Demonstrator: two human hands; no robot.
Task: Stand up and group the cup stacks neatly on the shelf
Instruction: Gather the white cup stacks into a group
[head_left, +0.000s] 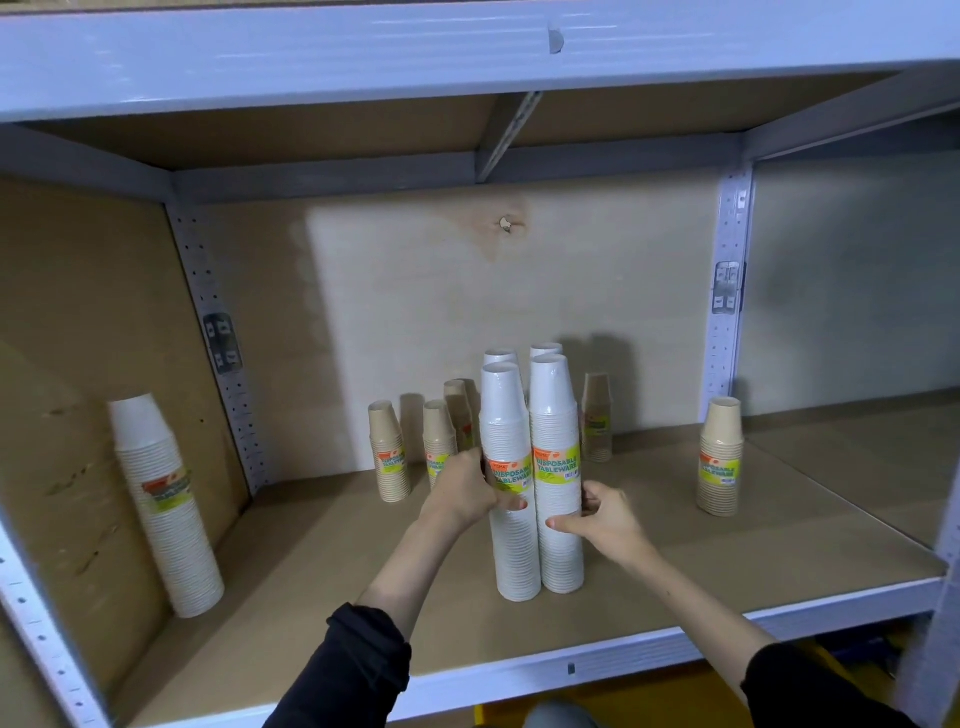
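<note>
Left hand (464, 491), right hand (605, 521) on white stacks (515, 556); rear pair (500, 357) half-hidden

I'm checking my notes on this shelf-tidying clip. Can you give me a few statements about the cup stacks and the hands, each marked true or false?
1. The left hand grips the front left white stack, and the right hand grips the front right white stack. True.
2. The far-left white stack lies flat on the shelf. False: it stands on end near the shelf's left side.
3. A lone brown stack stands at the right, apart from the rest. True.
4. The other brown stacks stand in front of the white ones. False: they stand behind them, toward the back wall.
</note>
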